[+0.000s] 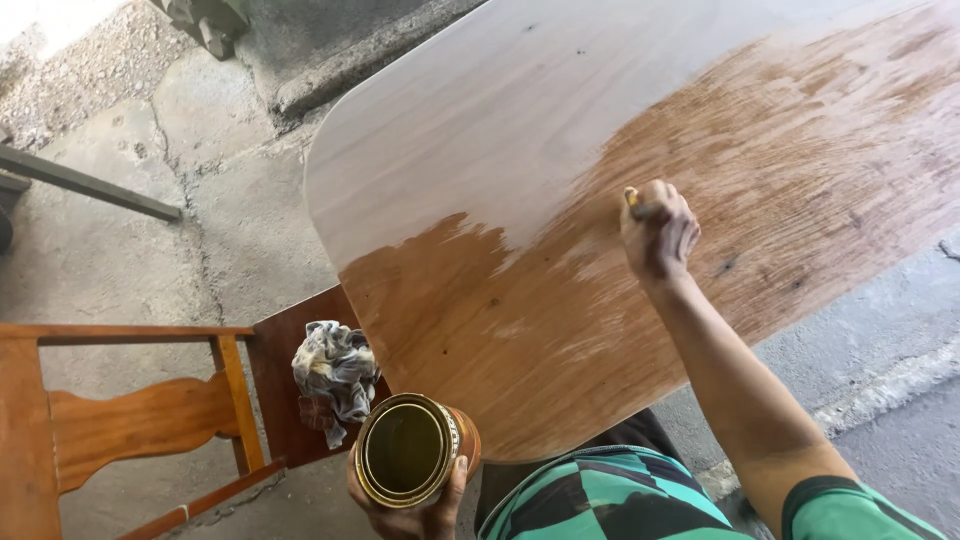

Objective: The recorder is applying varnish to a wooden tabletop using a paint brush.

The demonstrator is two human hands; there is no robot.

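A large rounded wooden board [520, 120] lies in front of me, pale at the far left and stained brown across the near and right part. My right hand [658, 232] is closed on a small yellowish applicator [632, 198], pressed against the stained area. My left hand [410, 515] holds an open round metal can [408, 450] of dark stain from below, near the board's front edge.
A wooden chair [130, 420] stands at the lower left, with a crumpled stained rag [335, 375] on its dark seat. Cracked concrete floor [130, 230] lies around. A dark metal bar [85, 182] crosses the left side. A raised concrete curb [360, 55] runs at the top.
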